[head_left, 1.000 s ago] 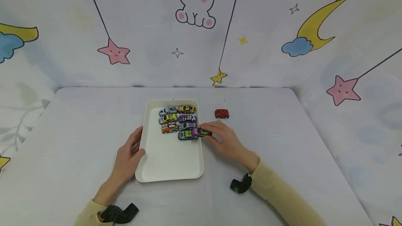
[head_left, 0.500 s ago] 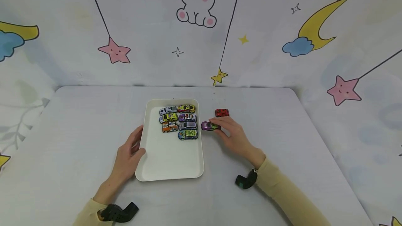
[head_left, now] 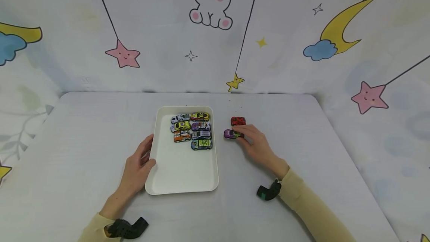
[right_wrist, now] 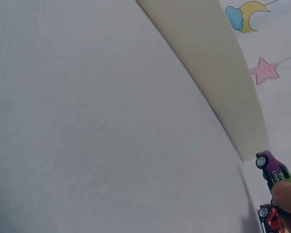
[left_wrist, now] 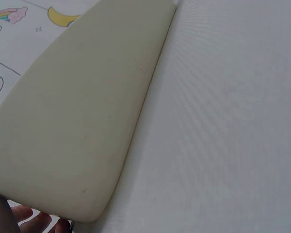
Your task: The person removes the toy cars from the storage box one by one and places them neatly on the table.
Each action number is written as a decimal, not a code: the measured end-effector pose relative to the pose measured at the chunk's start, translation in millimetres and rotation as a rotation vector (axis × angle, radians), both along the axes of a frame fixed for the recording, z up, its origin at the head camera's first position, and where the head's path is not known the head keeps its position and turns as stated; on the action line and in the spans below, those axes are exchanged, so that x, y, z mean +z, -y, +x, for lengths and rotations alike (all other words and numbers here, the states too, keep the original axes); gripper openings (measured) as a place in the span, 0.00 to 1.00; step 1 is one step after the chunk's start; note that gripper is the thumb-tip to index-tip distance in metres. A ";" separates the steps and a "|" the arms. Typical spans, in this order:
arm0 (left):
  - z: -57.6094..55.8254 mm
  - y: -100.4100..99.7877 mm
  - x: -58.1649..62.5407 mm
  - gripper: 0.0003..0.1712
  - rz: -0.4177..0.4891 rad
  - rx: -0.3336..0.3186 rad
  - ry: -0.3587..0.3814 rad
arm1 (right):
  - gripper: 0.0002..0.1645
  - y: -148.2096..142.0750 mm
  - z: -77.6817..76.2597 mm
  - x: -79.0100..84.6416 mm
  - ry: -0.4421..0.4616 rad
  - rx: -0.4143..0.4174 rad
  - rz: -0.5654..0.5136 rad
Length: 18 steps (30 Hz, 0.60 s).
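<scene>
In the head view, a white rectangular tray [head_left: 181, 173] holds several small toy cars at its upper end, such as an orange toy car [head_left: 181, 136] and a blue-green toy car [head_left: 201, 144]. My left hand [head_left: 134, 171] grips the tray's left rim; the left wrist view shows its fingers at the tray's edge. To the right of the tray, my right hand [head_left: 260, 148] pinches a purple and green toy car [head_left: 231, 134] between thumb and fingers. Just beyond it, a red toy car [head_left: 238, 121] stands on the table, also partly visible in the right wrist view.
A white cloth covers the table [head_left: 84, 141]. Behind it rises a pale backdrop [head_left: 161, 29] printed with stars, moons and a rabbit. Black wrist cameras sit on both forearms, close above the tabletop.
My right hand has carried the purple and green toy car from over the tray's right rim out to the right, near the red toy car. My left hand has stayed at the tray.
</scene>
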<state>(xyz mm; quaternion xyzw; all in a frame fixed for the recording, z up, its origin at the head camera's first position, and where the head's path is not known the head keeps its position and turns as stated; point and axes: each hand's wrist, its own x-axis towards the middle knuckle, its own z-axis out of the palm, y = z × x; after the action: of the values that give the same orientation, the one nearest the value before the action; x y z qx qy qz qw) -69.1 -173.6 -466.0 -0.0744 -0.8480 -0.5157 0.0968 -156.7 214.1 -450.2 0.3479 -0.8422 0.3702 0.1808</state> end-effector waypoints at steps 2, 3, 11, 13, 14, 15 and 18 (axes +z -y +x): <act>0.0 -0.6 0.4 0.41 0.002 0.000 0.000 | 0.26 -2.8 -2.0 -3.4 -0.006 -0.008 0.003; -0.1 -0.8 0.3 0.41 0.004 -0.001 0.000 | 0.26 -4.1 -2.9 -5.1 -0.009 -0.011 0.003; 0.9 -1.8 -1.5 0.41 -0.001 -0.011 0.005 | 0.25 -9.7 -4.2 -12.3 0.009 -0.017 0.015; 1.0 -1.8 -1.4 0.42 -0.008 -0.009 0.002 | 0.24 -10.2 -3.7 -12.6 0.022 -0.023 0.019; 1.0 -1.8 -1.2 0.41 -0.011 -0.008 0.001 | 0.24 -10.4 -3.4 -12.6 0.029 -0.026 0.019; 0.9 -1.7 -0.9 0.41 -0.014 -0.006 0.001 | 0.24 -10.4 -3.3 -12.9 0.034 -0.030 0.019; 0.7 -0.9 -0.1 0.42 -0.017 0.001 0.003 | 0.24 -9.8 -3.3 -13.6 0.041 -0.048 0.023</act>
<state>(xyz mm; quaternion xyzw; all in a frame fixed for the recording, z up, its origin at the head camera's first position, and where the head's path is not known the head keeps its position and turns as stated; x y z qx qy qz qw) -68.4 -172.6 -466.1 -0.0742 -0.8525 -0.5086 0.0953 -160.0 223.9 -463.8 0.3219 -0.8580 0.3631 0.1684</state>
